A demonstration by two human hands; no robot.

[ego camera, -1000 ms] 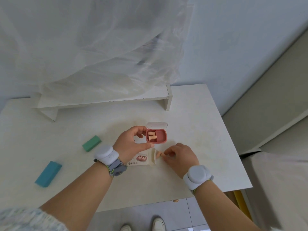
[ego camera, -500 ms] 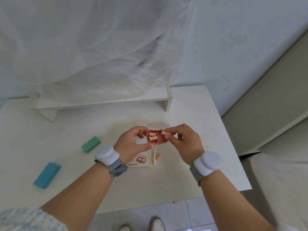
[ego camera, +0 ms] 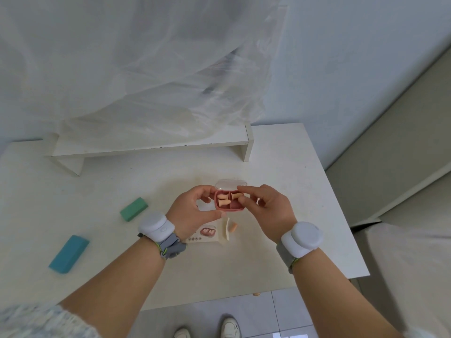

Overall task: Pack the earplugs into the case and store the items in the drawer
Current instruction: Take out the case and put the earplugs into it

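Head view, over a white table (ego camera: pixel 280 240). The left hand (ego camera: pixel 192 211) holds a small pink case (ego camera: pixel 229 201) above the tabletop, thumb and fingers closed on its left side. The case's clear lid (ego camera: pixel 230 184) stands hinged open at the far edge. Inside, a divider splits the case into compartments; two peach earplugs (ego camera: pixel 223 200) lie in the left compartment.

The right hand (ego camera: pixel 268 211) is at the case's right side, thumb and forefinger pinched on a third earplug (ego camera: pixel 236 196) that sits partly in the right compartment (whether it already rests on the floor of the case, I cannot tell).

One loose earplug (ego camera: pixel 233 226) lies on the table just below the case, resting against an opened cream packet (ego camera: pixel 225 229) with a printed card (ego camera: pixel 203 234) beside it.

Off to the left, well apart from the hands: a green block (ego camera: pixel 134 209) and, nearer the table's front edge, a teal block (ego camera: pixel 69 253). A low white shelf riser (ego camera: pixel 151 145) stands at the back of the table, with sheer plastic sheeting (ego camera: pixel 134 69) draped over it. Both wrists carry white round devices on grey straps.
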